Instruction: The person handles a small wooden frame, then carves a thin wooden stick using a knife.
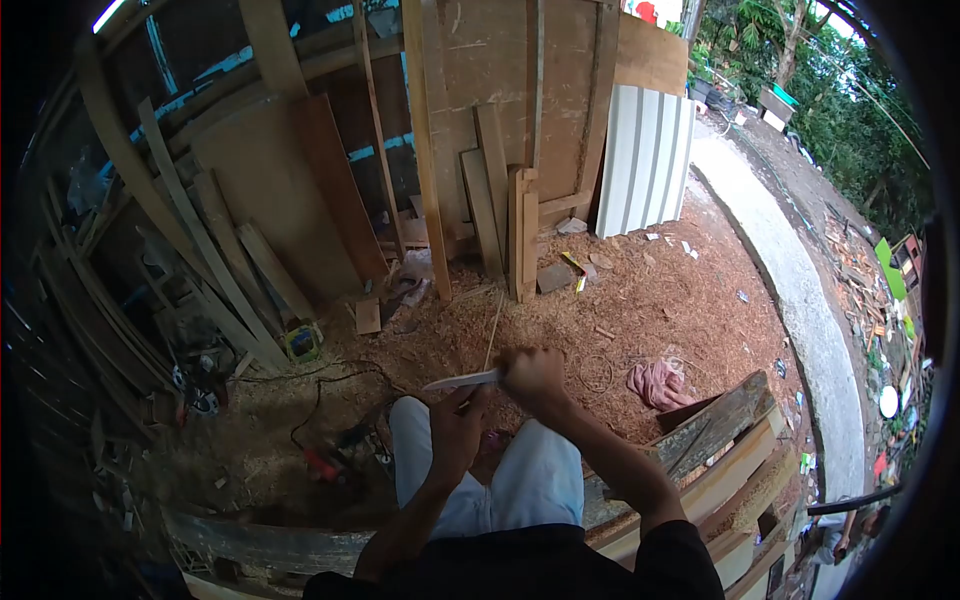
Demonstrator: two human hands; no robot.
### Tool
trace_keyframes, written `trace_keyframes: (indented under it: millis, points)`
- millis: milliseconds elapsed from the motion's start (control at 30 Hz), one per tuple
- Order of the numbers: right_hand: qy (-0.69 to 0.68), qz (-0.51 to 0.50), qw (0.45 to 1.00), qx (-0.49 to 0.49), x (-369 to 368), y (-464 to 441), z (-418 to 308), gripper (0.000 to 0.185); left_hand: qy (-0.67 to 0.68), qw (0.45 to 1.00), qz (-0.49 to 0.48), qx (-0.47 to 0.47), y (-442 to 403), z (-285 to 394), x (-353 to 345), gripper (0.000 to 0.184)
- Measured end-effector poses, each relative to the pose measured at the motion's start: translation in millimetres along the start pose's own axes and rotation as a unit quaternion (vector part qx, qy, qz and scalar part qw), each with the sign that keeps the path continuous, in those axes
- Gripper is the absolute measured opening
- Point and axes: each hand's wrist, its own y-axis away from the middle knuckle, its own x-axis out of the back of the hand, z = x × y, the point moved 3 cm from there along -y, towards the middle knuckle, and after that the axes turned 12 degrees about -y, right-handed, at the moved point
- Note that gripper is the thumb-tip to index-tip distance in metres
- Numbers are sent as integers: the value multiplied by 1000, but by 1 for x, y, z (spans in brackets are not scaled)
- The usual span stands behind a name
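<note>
My right hand (pixel 533 378) is closed in a fist in front of my knees, around the handle of a knife. The knife's pale blade (pixel 462 381) points left, its tip beyond my left hand. Just below the blade, my left hand (pixel 458 430) is closed, with fingers and thumb pinched together. A thin wooden stick (pixel 495 330) rises from between the hands past the blade, and its lower end is hidden by my left fingers. Both hands are above my legs in light blue trousers (pixel 540 475).
Wood shavings (pixel 620 310) cover the ground. Boards (pixel 515 230) lean on the plywood wall ahead, beside a white corrugated sheet (pixel 645 160). A pink cloth (pixel 658 385) lies right. Stacked planks (pixel 720 450) stand by my right arm. A red power tool (pixel 325 465) and cord lie left.
</note>
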Motion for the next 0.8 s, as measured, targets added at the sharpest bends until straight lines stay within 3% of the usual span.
trace_keyframes:
  millis: [200, 267, 367, 433, 500, 633, 733, 800]
  points:
    - [14, 51, 998, -39, 1, -26, 19, 15, 9, 999, 13, -40, -14, 7, 4, 29]
    - [66, 68, 984, -150, 7, -38, 44, 17, 2, 1000, 1, -13, -13, 3, 8, 32]
    - [67, 45, 985, -154, 10, -39, 45, 17, -8, 1000, -1, 2, -15, -6, 10, 34]
    - [58, 14, 990, -126, 5, -24, 20, 17, -3, 1000, 6, -10, -17, -7, 5, 33]
    - [36, -34, 998, -33, 1, -10, -8, 18, -54, 999, 0, 3, -19, -3, 2, 32]
    - [28, 43, 993, -104, 7, -34, 26, 15, -56, 996, 29, -60, -14, -2, 2, 30]
    - [54, 29, 994, -87, 2, -31, 23, 15, -21, 997, 28, -67, -20, -2, 0, 30]
    - [66, 4, 997, -25, -4, -17, 6, 14, -75, 993, 40, -83, -20, -8, 1, 31]
